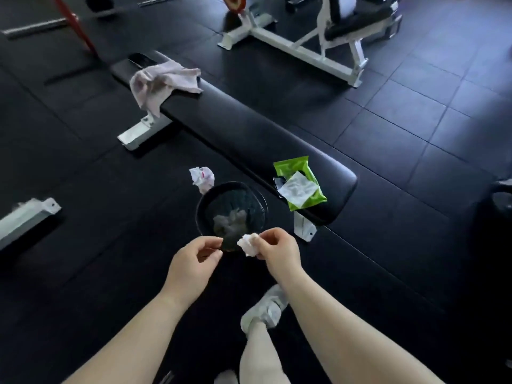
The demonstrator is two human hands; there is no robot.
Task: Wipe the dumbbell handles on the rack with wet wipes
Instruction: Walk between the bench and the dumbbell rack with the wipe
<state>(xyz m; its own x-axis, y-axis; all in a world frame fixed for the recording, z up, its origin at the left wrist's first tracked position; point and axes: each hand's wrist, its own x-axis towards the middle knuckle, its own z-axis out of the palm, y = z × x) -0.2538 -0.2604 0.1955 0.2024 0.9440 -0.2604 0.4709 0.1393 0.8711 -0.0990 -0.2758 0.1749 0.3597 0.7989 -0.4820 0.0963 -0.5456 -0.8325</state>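
My right hand (279,249) pinches a crumpled white wet wipe (248,243) just above the near rim of a black mesh waste bin (203,206) on the floor. Several used wipes lie grey inside the bin. My left hand (194,261) hovers beside it, thumb and fingers curled close together with nothing visible in them. A green pack of wet wipes (300,187) lies open on the near end of a black bench (249,134), a white wipe sticking out of it. No dumbbell rack is in view.
A crumpled wipe (201,177) lies on the floor behind the bin. A pale towel (163,84) hangs over the bench's far end. White gym machine frames (299,48) stand at the back. My white shoe (266,309) is below my hands. The floor is black rubber tiles.
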